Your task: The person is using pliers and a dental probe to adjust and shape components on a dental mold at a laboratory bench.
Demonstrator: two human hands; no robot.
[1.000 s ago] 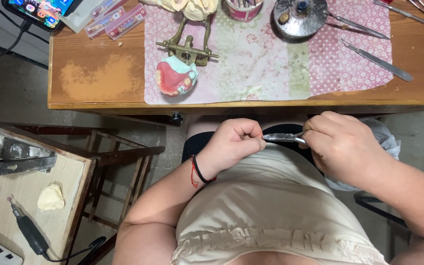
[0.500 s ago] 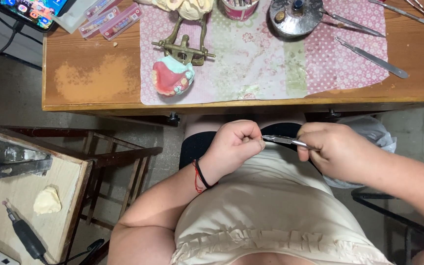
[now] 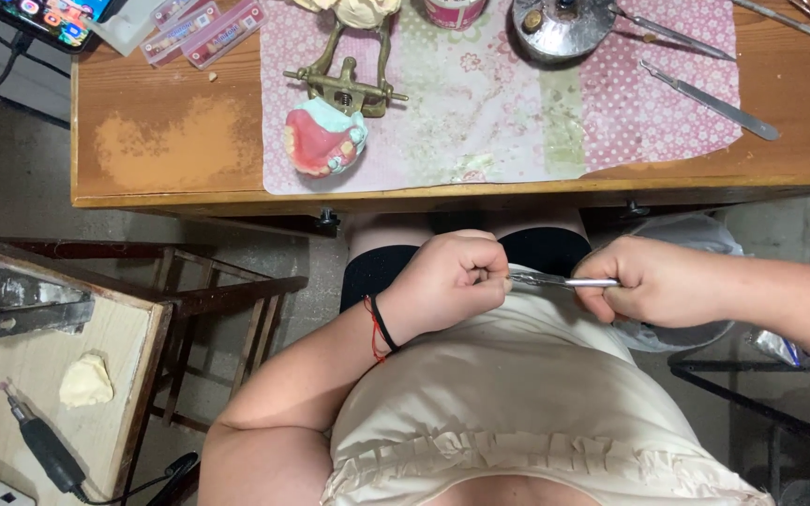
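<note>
The wooden table fills the top of the frame, and its front edge runs straight across, just above the person's knees. Both hands are below that edge, near the middle of the frame, over the lap. There is open room between the hands and the table edge. To the lower left stands a smaller side bench, well apart from the hands, with a wooden stool frame between it and the lap.

The left hand sits just left of the middle of the frame. It is curled into a tight fist, and whatever is inside it is hidden. A red and black band is on its wrist. The right hand is right of the middle. Its fingers are closed around a thin metal tool. The tool lies flat between the two hands, and its tip reaches into the left fist.

On the table, a pink patterned cloth lies near the front edge. A pink and blue tooth model rests on the cloth at the upper left, touching a brass frame. A round metal dish sits at the top, and a long metal pick lies to the upper right.
</note>
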